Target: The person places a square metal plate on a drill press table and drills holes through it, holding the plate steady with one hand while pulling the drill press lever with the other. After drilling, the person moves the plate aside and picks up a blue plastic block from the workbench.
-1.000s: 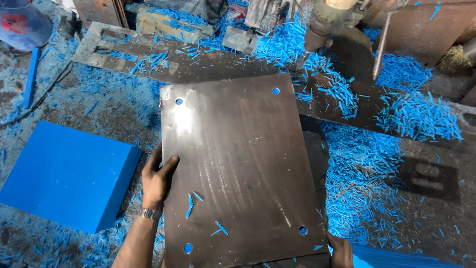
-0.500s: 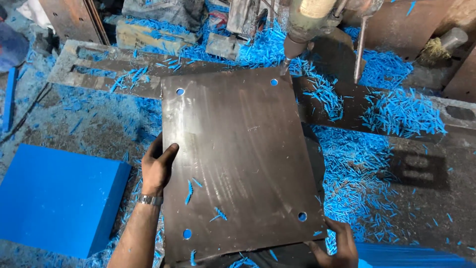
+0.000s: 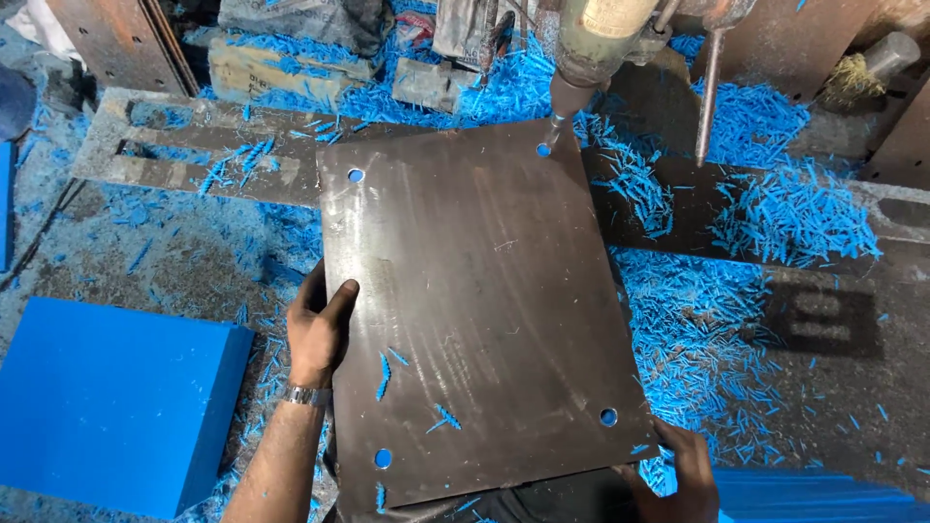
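Two hands grip the dark metal plate (image 3: 480, 310), right hand (image 3: 683, 475) clamped on its near corner, left hand (image 3: 318, 329) on its left edge, and it has slid farther away, its far corner hole now under the drill bit (image 3: 560, 121).

Even, fairly bright daylight falls from above, and the blue shavings (image 3: 678, 329) right of the left hand (image 3: 315, 329) look strongly saturated. The dark metal plate (image 3: 475, 300) beside that hand carries a soft pale sheen, without harsh glare. Shadows are faint and short. Focus is sharp throughout, with slight bending toward the edges
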